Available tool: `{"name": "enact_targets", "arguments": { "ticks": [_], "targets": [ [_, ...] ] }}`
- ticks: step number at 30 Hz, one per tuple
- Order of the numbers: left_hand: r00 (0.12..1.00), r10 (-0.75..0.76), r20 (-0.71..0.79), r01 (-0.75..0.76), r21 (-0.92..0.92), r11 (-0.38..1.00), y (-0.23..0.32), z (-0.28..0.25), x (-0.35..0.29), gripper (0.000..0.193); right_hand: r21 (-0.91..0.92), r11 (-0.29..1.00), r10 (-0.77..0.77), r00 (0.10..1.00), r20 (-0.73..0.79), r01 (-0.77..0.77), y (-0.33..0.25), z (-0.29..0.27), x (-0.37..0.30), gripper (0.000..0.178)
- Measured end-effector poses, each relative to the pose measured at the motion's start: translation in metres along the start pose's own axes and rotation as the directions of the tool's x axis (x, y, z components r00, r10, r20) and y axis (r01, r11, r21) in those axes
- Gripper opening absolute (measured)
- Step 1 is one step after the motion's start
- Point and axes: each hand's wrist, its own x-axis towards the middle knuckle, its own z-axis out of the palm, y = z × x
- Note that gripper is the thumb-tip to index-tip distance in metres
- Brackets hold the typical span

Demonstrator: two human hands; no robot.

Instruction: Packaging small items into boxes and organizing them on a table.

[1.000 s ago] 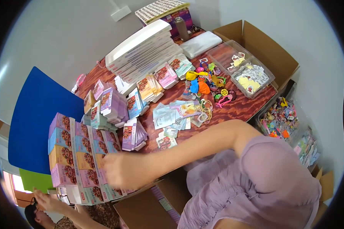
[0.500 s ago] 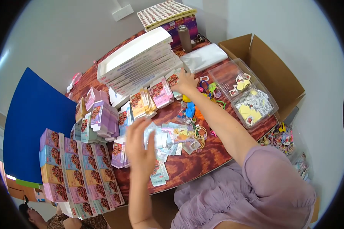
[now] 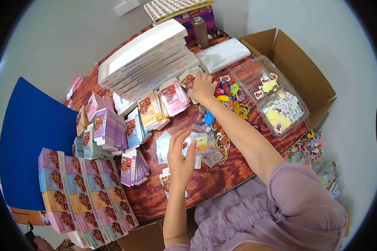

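Note:
My right hand (image 3: pixel 204 88) reaches across the table, its fingers closed at the edge of a stack of pale green flat cartons (image 3: pixel 187 78); the fingertips are partly hidden. Beside that stack, fanned pink cartons (image 3: pixel 171 97), yellow cartons (image 3: pixel 148 111) and blue cartons (image 3: pixel 132 127) stand in a row. My left hand (image 3: pixel 181 157) hovers palm inward, fingers curved and apart, holding nothing visible. Behind it lie pale blue cards (image 3: pixel 162 146) and a clear packet with yellow print (image 3: pixel 206 144). A green carton (image 3: pixel 165 181) lies partly hidden by my left wrist.
White trays (image 3: pixel 142 58) are stacked at the back, near a bottle (image 3: pixel 200 35) and folded clear plastic (image 3: pixel 222 55). Colourful hair ties (image 3: pixel 224 98) lie near a clear tray (image 3: pixel 306 112) of small cards. A cardboard box (image 3: pixel 308 69) stands right; packed cartons (image 3: pixel 88 196) stand left.
My left hand has moved right, toward the clear packet, uncovering the purple cartons more. My right hand stays at the pale green stack. The whole view has shifted slightly.

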Motion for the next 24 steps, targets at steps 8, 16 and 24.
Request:
{"name": "enact_targets", "arguments": {
  "ticks": [8, 16, 24],
  "targets": [
    [0.996, -0.066, -0.053, 0.063, -0.049, 0.997, -0.018, -0.017, -0.020, 0.031, 0.175, 0.976, 0.111, 0.989, 0.094, -0.127, 0.003, -0.014, 0.008, 0.098],
    [0.991, -0.072, -0.111, 0.066, -0.057, 0.996, -0.019, -0.019, -0.018, 0.036, 0.311, 0.934, 0.125, 0.976, 0.180, -0.177, 0.034, -0.026, 0.032, 0.097],
    [0.992, -0.103, -0.067, 0.099, -0.054, 0.994, -0.026, -0.007, 0.003, 0.036, 0.234, 0.972, -0.071, 0.988, 0.138, 0.037, 0.016, -0.030, 0.013, 0.099]
  ]
}}
